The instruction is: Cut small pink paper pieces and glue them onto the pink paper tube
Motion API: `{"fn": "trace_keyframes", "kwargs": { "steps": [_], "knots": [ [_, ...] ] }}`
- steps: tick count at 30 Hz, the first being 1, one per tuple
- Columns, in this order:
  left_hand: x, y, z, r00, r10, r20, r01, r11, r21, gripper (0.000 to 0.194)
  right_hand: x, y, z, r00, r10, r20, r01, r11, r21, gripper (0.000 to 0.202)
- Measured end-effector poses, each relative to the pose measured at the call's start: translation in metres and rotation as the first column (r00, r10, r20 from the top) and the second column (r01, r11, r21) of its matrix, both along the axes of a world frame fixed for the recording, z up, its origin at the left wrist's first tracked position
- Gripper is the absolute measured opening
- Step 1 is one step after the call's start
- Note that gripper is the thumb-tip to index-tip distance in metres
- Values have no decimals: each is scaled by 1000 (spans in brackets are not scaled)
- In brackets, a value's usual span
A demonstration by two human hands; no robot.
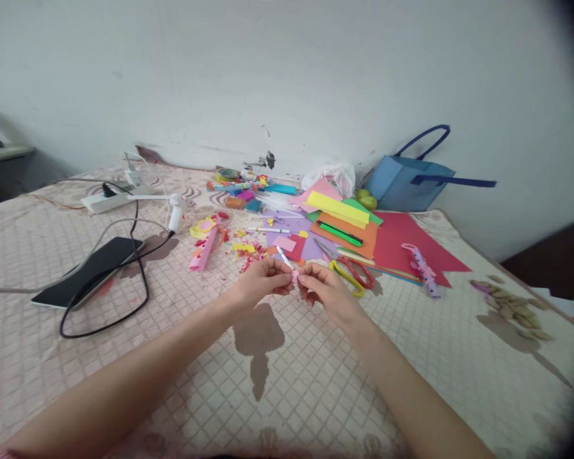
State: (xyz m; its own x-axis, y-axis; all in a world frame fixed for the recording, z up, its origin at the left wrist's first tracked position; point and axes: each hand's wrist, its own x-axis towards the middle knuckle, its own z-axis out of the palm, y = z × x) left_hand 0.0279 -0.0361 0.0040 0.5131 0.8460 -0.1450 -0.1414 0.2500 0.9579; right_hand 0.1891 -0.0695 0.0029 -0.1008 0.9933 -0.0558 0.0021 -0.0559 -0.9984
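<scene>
Both hands meet above the patterned tablecloth (pixel 296 376), near the middle of the view. Between their fingertips is a small pink paper piece (pixel 295 275). My left hand (pixel 266 278) pinches its left side, and my right hand (pixel 319 283) pinches its right side. Just behind the fingers lies a white marker (pixel 284 256). Scissors with red and yellow handles (pixel 349 274) rest right behind my right hand. A pink rolled paper with flowers (pixel 205 247) lies to the left, beside scattered paper scraps (pixel 251 255).
At the left are a black tablet-like device (pixel 88 273), loose cables and a white power strip (pixel 106 201). Coloured paper sheets (pixel 402 239), a green cutter (pixel 342 234) and a blue bag (pixel 406 185) are behind and right. A purple roll (pixel 425 273) lies near peanuts (pixel 511 307).
</scene>
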Motion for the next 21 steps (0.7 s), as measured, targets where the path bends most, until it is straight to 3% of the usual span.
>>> {"fn": "trace_keyframes", "kwargs": {
  "steps": [21],
  "knots": [
    [0, 1, -2, 1000, -11, 18, 12, 1000, -16, 19, 1, 0, 1, 1000, 15, 1, -15, 1000, -7, 12]
  ]
}}
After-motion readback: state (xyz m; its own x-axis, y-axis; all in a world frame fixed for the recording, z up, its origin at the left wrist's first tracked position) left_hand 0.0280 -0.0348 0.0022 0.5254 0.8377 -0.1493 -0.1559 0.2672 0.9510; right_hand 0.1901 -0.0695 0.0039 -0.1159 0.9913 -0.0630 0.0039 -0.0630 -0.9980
